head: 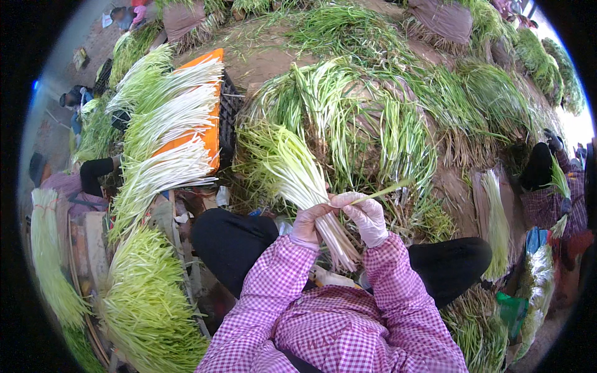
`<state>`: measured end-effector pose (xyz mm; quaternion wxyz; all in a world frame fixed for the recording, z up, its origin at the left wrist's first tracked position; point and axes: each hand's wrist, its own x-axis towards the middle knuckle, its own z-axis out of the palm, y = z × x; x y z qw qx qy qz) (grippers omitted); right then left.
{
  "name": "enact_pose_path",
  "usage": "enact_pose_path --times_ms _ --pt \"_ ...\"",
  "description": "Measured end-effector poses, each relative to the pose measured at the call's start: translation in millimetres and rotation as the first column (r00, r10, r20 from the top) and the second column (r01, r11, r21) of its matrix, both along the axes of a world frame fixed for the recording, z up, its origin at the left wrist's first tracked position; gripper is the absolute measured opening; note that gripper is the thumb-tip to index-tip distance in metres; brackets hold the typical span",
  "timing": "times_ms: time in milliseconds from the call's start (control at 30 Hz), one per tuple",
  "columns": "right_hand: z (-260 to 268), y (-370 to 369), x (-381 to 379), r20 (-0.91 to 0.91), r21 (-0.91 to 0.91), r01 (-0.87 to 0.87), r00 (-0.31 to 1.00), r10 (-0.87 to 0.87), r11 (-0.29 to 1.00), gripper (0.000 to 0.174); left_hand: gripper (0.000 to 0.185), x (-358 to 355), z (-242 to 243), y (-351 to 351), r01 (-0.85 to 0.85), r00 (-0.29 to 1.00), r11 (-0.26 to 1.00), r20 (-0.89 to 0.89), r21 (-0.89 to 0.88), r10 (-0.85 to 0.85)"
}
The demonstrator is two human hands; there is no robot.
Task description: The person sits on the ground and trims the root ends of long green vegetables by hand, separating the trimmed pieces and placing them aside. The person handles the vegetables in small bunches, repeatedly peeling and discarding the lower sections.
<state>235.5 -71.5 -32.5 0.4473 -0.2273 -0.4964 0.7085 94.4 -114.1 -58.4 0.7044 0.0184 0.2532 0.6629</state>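
Note:
A bunch of long, white-stemmed leafy greens (303, 179), probably garlic chives, slants across in front of my lap. Its leafy tops point up-left and its pale stem ends hang down-right. My left hand (311, 223) is closed around the stems. Just right of it, my right hand (368, 219), in a thin whitish glove, pinches a single yellow-green leaf (385, 190) between thumb and fingers. This leaf sticks out to the right, above the stems. A heap of untrimmed greens (336, 107) lies beyond both hands, its stalks drooping toward me.
At left, sorted greens lie on an orange board (212, 116) over a black plastic crate (228, 112). Below them is a thick pile of leaf tops (144, 303). A tied bundle (46, 233) lies far left. Other people sit at left and at right (550, 196).

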Motion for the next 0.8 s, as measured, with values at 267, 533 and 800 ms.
enact_pose_path --times_ms 267,533,800 --pt "-2 13 5 0.087 0.374 -0.035 0.996 0.003 0.927 0.009 0.057 -2 15 -2 0.086 0.996 0.996 -0.019 0.020 -0.085" --pt "-32 -2 64 0.704 0.627 -0.281 0.604 -0.374 0.727 0.010 0.049 -28 16 1 -0.150 0.984 0.987 -0.094 0.057 0.155" --pt "-61 -26 80 0.658 -0.106 0.146 0.752 -0.041 0.984 0.064 0.043 -33 21 -6 -0.179 0.975 0.982 0.141 0.061 0.169"
